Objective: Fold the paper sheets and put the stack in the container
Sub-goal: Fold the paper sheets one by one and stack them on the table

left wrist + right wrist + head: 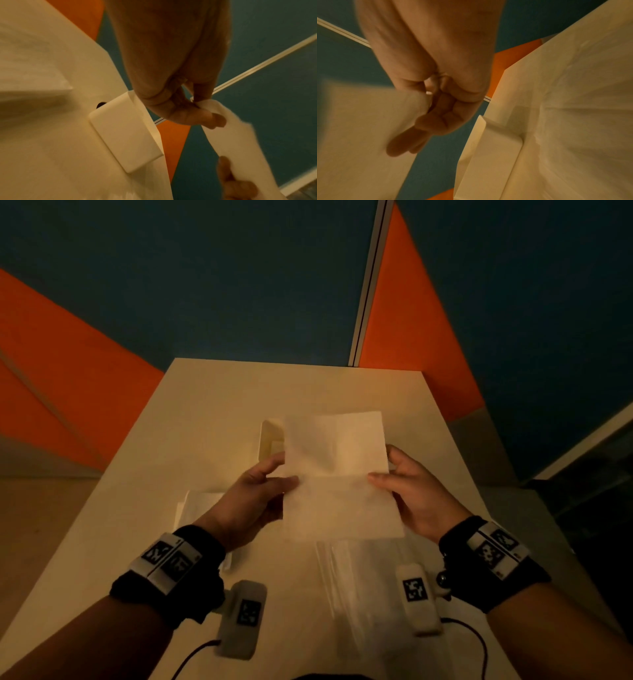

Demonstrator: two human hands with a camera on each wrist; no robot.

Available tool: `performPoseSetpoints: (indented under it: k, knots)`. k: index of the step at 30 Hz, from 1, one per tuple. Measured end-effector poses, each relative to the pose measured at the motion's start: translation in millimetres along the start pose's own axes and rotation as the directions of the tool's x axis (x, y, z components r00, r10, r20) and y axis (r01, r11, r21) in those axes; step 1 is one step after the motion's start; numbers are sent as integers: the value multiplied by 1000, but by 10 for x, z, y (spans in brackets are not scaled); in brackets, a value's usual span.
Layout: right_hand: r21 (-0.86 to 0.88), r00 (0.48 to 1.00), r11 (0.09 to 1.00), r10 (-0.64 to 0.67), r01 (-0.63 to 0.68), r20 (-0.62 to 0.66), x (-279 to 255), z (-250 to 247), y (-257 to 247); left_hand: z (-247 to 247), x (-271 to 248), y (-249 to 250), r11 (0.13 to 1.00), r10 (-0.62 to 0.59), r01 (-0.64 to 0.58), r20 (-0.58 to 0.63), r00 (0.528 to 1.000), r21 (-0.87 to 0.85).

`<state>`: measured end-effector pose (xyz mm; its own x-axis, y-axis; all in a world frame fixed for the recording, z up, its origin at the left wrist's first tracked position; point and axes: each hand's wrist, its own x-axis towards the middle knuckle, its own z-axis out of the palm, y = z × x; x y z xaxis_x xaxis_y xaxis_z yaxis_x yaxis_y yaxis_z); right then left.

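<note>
Left hand (255, 493) and right hand (416, 491) pinch opposite side edges of paper sheet (337, 474), held above table (205, 412) for fold; container (270, 440) behind.

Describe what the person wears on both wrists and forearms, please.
Both forearms are bare, without sleeves. Each wrist carries a black band topped with white blocks printed with black square codes. Under each wrist hangs a white camera box, with a thin black cable.

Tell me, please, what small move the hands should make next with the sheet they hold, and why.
Probably bring the far half toward the near half along the crease. The paper sheet hangs above the table, pinched at its side edges by the left hand and right hand, creased across the middle but not yet folded shut.
</note>
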<state>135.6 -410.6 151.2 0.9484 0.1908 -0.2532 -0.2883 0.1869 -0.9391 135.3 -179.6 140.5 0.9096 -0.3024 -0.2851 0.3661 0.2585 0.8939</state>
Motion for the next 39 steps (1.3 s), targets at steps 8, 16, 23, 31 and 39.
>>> performPoseSetpoints:
  k: [8, 16, 23, 31, 39]
  knots:
    - [108, 976, 971, 210, -215, 58, -12, -78, -73, -75, -78, 157, 980, 53, -59, 39, 998, 189]
    - [-335, 962, 942, 114, -25, 250, 19, 44, -31, -142, -134, 132, 971, -128, 63, 280, 951, 229]
    - [-466, 974, 884, 134, -35, 181, 132, 152, 99, -228, -157, -78, 915, -187, 121, 138, 973, 386]
    - [-556, 965, 795, 136, -241, -224, 172, -431, 318, -1062, -301, -222, 938, 12, 155, -475, 880, 310]
    - [-645, 924, 690, 94, -330, -372, 216, -796, 459, -1323, -285, -490, 805, 107, 278, -590, 801, 524]
